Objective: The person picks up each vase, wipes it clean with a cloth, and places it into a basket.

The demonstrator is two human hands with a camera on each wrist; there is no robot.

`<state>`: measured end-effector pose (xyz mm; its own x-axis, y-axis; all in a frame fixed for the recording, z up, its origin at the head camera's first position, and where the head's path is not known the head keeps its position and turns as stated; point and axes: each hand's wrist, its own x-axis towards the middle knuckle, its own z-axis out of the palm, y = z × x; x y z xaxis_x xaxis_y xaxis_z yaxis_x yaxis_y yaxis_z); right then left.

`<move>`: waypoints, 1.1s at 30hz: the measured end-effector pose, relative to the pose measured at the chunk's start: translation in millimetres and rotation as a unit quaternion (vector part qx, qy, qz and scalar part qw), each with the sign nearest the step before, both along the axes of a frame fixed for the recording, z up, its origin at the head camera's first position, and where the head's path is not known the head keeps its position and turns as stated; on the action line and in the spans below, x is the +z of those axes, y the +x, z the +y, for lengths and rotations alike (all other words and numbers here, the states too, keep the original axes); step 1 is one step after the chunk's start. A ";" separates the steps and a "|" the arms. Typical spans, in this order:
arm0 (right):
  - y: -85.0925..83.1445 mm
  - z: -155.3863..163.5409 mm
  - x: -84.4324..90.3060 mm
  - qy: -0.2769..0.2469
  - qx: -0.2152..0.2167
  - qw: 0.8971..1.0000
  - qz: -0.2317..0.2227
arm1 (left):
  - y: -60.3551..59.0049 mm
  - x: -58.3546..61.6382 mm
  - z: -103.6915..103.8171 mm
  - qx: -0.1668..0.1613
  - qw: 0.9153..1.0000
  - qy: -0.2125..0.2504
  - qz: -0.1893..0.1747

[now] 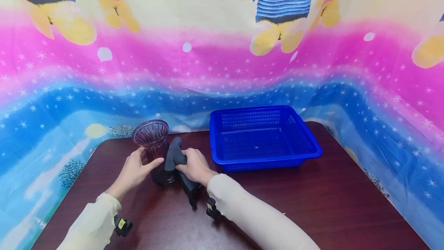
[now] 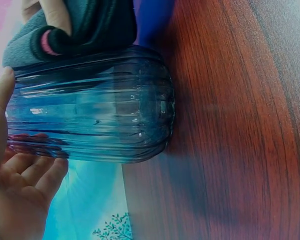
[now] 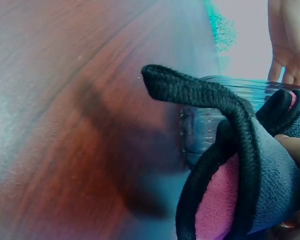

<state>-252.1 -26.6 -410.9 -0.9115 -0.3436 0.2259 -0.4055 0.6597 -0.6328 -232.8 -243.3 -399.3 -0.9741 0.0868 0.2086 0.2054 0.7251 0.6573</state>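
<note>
Head view: one table, dark red-brown wood grain, glossy, near edge cut off by the frame. Backdrop, printed fabric in cream, pink and blue with snowflakes and toy bears, creased, on three sides; the upper bears cropped at the top. One vase, purplish ribbed glass, flared rim, on the left part of the table, its dark base hard to separate from the wood. Left hand: gripping the vase, thumb in front, fingers partly hidden behind it. Right hand: gripping a grey cloth against the vase's right side, most fingers covered by folds; black edging and a pink inner face show in the right wrist view. One blue basket, perforated plastic, right of both hands. Vase rim outside the left wrist view.
</note>
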 end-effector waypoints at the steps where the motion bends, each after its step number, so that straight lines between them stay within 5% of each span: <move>1: -0.2 -0.4 1.4 -0.001 0.000 1.000 -0.001 | 0.2 0.2 0.0 0.000 1.000 -0.001 -0.002; 17: -3.4 -4.0 21.3 -0.021 0.006 1.000 0.001 | -0.6 -0.7 -1.3 -0.002 1.000 0.004 -0.029; 33: 1.6 -3.8 21.9 0.001 -0.013 1.000 -0.007 | 0.3 1.1 -0.7 0.001 0.999 -0.008 -0.038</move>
